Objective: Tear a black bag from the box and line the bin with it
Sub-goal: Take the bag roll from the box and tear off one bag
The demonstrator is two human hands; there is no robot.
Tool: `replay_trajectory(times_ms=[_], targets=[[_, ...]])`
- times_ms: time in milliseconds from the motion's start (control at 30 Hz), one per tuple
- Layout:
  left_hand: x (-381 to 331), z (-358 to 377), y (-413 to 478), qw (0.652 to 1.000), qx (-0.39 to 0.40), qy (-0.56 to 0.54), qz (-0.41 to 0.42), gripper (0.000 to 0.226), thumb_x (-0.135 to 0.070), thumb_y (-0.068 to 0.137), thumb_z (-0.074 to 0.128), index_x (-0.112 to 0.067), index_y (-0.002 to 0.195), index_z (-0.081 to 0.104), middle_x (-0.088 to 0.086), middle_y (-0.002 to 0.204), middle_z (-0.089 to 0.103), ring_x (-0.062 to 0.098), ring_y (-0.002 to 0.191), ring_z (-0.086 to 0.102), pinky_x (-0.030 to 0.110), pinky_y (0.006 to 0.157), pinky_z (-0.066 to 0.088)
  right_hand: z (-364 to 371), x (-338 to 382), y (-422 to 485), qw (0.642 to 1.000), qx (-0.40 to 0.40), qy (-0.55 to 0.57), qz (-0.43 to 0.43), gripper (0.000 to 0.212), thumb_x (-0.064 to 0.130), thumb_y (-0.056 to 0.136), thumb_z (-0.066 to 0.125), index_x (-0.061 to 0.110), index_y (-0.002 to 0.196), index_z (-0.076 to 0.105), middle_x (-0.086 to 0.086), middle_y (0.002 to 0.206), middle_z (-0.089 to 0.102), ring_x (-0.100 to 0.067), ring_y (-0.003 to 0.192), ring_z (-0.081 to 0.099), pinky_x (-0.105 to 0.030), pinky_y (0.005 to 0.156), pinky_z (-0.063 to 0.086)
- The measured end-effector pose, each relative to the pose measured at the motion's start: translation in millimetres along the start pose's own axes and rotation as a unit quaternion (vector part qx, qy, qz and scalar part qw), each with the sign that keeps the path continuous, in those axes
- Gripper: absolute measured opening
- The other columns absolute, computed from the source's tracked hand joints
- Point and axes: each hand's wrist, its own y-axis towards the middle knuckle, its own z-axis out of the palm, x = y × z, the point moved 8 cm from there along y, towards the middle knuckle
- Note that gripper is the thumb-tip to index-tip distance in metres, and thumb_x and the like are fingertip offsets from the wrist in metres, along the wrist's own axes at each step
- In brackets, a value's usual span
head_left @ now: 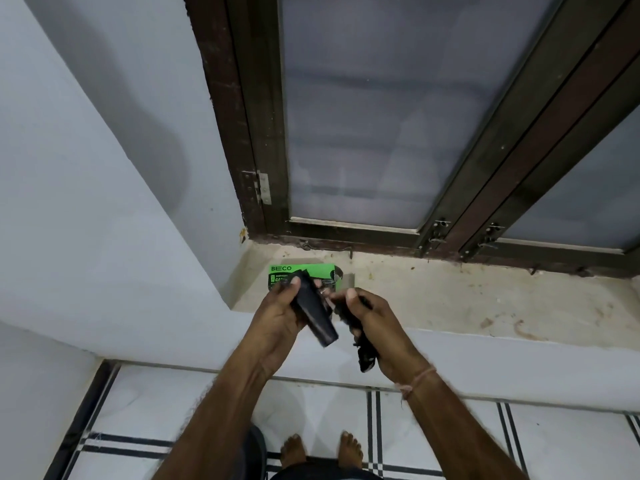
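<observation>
A green box [313, 270] of bin bags lies on the stone window sill [450, 299], partly hidden behind my hands. My left hand [277, 315] grips a tight black roll of bags [317, 315], held tilted above the sill's front edge. Just to its right, my right hand [375, 327] is closed on a crumpled black bag [363, 358] whose end hangs below the fist. The two black pieces almost meet between my thumbs; whether they are still joined is hidden. A dark round shape [256, 452], possibly the bin, shows on the floor behind my left forearm.
A dark-framed window [381, 133] with latches rises behind the sill. A pale wall [86, 202] closes in on the left. Below is white floor tile with black lines [450, 434], and my bare feet [318, 450] stand at the bottom.
</observation>
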Motion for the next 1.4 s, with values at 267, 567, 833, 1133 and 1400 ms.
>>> replay_trajectory(times_ms=[267, 567, 833, 1133, 1400], targets=[[-7, -6, 12, 0.995, -0.057, 0.008, 0.079, 0.057, -0.026, 0.083, 0.069, -0.004, 0.133, 0.055, 0.020, 0.123, 0.067, 0.035, 0.118, 0.066, 0.042, 0.095, 0.060, 13, 2, 3, 0.997, 0.030, 0.066, -0.003, 0.028, 0.028, 0.096, 0.072, 0.018, 0.123, 0.073, 0.001, 0.067, 0.066, -0.013, 0.049, 0.038, -0.024, 0.047, 0.038], [-5, 13, 23, 0.984, -0.043, 0.120, 0.123, 0.033, -0.028, 0.084, 0.070, -0.013, 0.112, 0.061, 0.007, 0.110, 0.076, 0.027, 0.112, 0.069, 0.032, 0.088, 0.058, -9, -25, 36, 0.979, 0.019, 0.192, 0.060, 0.033, 0.031, 0.097, 0.070, 0.010, 0.122, 0.070, -0.024, 0.095, 0.052, -0.011, 0.046, 0.041, -0.023, 0.044, 0.038], [-23, -3, 53, 0.635, -0.173, 0.714, 0.238, 0.085, -0.075, 0.077, 0.058, -0.029, 0.147, 0.048, 0.003, 0.153, 0.048, 0.029, 0.143, 0.039, 0.058, 0.106, 0.039, -84, -18, 64, 0.986, -0.045, 0.160, 0.020, 0.022, 0.022, 0.099, 0.068, 0.009, 0.117, 0.072, -0.015, 0.068, 0.049, -0.013, 0.044, 0.044, -0.023, 0.041, 0.037], [-18, -8, 70, 0.601, -0.171, 0.756, 0.194, 0.065, -0.031, 0.076, 0.087, -0.028, 0.135, 0.061, 0.006, 0.132, 0.059, 0.031, 0.129, 0.046, 0.048, 0.090, 0.055, -106, -23, 83, 0.989, -0.118, 0.077, -0.032, 0.018, 0.021, 0.096, 0.073, 0.016, 0.113, 0.075, 0.000, 0.082, 0.067, -0.013, 0.067, 0.053, -0.024, 0.057, 0.045], [-34, -1, 53, 0.625, -0.203, 0.719, 0.225, 0.065, -0.031, 0.074, 0.089, -0.024, 0.133, 0.064, 0.009, 0.123, 0.062, 0.033, 0.120, 0.049, 0.047, 0.085, 0.055, -114, -7, 78, 0.997, -0.031, -0.005, -0.076, 0.015, 0.020, 0.097, 0.071, 0.021, 0.112, 0.076, 0.009, 0.082, 0.067, -0.004, 0.065, 0.052, -0.017, 0.055, 0.044]])
